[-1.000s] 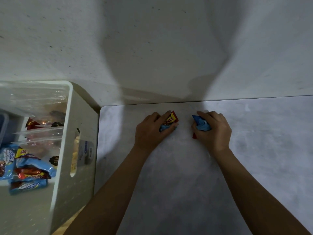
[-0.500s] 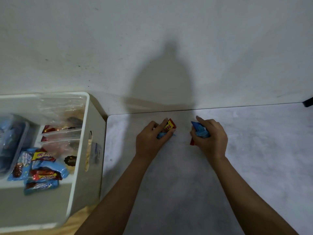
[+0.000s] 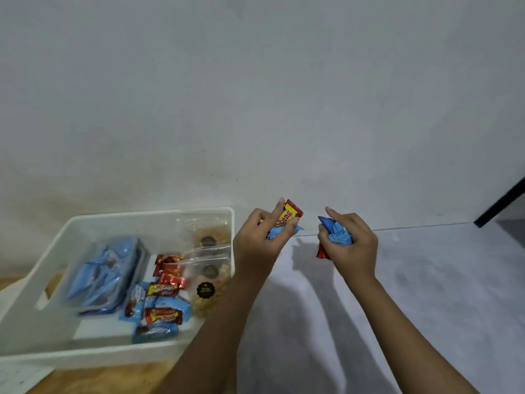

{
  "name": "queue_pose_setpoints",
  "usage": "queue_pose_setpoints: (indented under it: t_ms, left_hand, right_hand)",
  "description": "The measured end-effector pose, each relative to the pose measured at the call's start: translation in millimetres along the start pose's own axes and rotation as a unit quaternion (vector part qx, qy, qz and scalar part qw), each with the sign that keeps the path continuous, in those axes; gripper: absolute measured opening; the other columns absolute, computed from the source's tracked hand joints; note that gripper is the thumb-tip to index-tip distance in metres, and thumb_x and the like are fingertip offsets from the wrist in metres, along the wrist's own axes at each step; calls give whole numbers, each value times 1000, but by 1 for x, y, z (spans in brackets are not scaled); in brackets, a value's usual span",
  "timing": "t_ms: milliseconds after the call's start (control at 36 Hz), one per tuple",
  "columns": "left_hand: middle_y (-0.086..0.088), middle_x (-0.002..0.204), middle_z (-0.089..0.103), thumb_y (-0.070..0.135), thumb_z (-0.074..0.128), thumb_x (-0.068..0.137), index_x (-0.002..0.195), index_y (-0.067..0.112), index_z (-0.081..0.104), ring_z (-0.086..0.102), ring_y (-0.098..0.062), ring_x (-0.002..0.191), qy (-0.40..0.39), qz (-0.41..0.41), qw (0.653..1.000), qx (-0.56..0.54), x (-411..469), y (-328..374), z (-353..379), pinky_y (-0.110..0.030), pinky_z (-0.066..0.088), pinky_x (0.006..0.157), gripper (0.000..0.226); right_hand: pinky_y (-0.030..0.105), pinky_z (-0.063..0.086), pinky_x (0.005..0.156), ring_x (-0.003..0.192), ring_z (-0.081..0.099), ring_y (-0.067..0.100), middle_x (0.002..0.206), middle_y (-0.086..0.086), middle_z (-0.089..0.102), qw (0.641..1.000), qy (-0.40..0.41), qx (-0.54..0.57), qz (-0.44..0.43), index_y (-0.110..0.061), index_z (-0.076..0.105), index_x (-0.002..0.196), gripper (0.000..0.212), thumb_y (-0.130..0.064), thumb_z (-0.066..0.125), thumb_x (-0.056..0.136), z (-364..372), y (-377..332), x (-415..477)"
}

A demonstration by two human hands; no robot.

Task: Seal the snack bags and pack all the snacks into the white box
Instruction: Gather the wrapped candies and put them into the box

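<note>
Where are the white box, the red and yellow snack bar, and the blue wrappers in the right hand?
white box [image 3: 147, 215]: head view, on its far rim.
red and yellow snack bar [image 3: 290, 214]: head view, on its yellow printed face.
blue wrappers [image 3: 338, 234]: head view, on the crumpled middle.

My left hand [image 3: 257, 247] is gripping a red wrapper [image 3: 290, 215] that's looking like shiny, crinkly plastic film. My right hand [image 3: 353, 248] is squeezing blue wrappers [image 3: 338, 236] with a duller sheen. The box [image 3: 142, 216] is looking like smooth, matt white plastic, and the clear bags [image 3: 206, 253] inside are glinting glossy. The table [image 3: 440, 280] is showing matt, mottled grey, with a wooden surface [image 3: 113, 378] peeking out below.
</note>
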State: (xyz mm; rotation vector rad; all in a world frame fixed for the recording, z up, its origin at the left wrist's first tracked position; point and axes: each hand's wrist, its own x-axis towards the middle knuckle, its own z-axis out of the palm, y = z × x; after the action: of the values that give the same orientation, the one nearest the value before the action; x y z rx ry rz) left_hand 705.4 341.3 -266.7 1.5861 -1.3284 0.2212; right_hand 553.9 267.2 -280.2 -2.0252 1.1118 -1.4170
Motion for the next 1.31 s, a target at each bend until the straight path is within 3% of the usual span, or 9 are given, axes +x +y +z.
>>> queue_pose_setpoints:
  t_ms: [83,278,444,639,722,778,861,944,1306]
  left_hand:
    - [2,80,54,58,53,84,123,22,60,53,-9,68,-9,-50,998,-37,-5,-17,-53,-24,48,54,54]
    - [14,79,48,66,51,79,124,35,57,48,-5,69,-21,-109,993,38,-28,-78,-168,-11,34,58,55]
    - [4,87,53,53,55,85,129,37,51,53,-11,81,-60,-224,970,76,-55,-131,-228,-29,46,71,47]
    - [1,119,58,58,49,86,128,34,54,53,-16,114,-115,-300,945,67,-78,-161,-244,-30,42,90,49]
    - [0,128,56,60,45,88,129,31,54,51,-17,119,-142,-315,935,76,-79,-169,-242,-32,42,94,51]
    - [-2,132,55,59,41,90,131,27,52,51,-18,120,-174,-322,929,53,-77,-171,-240,-36,43,98,53]
    - [-7,128,55,55,37,93,130,23,51,51,-23,119,-240,-315,918,32,-75,-169,-240,-41,43,99,51]
    - [-7,133,50,54,35,95,135,26,46,41,-24,127,-281,-296,910,67,-74,-165,-241,-41,34,103,50]
    - [-5,146,39,47,40,95,139,21,40,34,-25,134,-272,-273,901,197,-63,-136,-275,-44,30,109,51]
  right_hand:
    - [35,52,66,72,60,21,82,-1,63,1000,2,22,-16,-18,70,108,39,-21,68,70,24,-45,-8]
    - [30,52,65,74,61,19,81,-3,63,995,-58,78,-24,-22,72,104,40,-39,61,69,104,-135,-56]
    - [28,53,78,90,63,10,96,-12,65,985,-148,84,25,-31,71,101,31,-28,72,70,166,-170,-100]
    - [25,43,59,71,58,12,79,-6,61,971,-196,67,119,-30,65,84,9,-32,70,77,194,-188,-114]
    - [25,39,57,64,53,14,70,-3,57,957,-231,69,162,-23,60,75,17,-35,72,77,202,-190,-115]
    - [28,45,64,69,55,13,74,-4,59,939,-272,82,193,-20,60,83,21,-30,76,75,204,-190,-116]
    - [33,49,87,98,56,16,110,3,61,912,-345,55,213,-16,58,119,49,-22,78,74,204,-186,-117]
    - [36,45,97,110,52,18,124,3,57,904,-371,16,210,-15,54,128,57,-19,76,75,198,-184,-117]
    - [25,42,84,110,52,17,128,4,55,908,-400,-26,121,-15,55,126,49,-12,70,80,159,-217,-100]
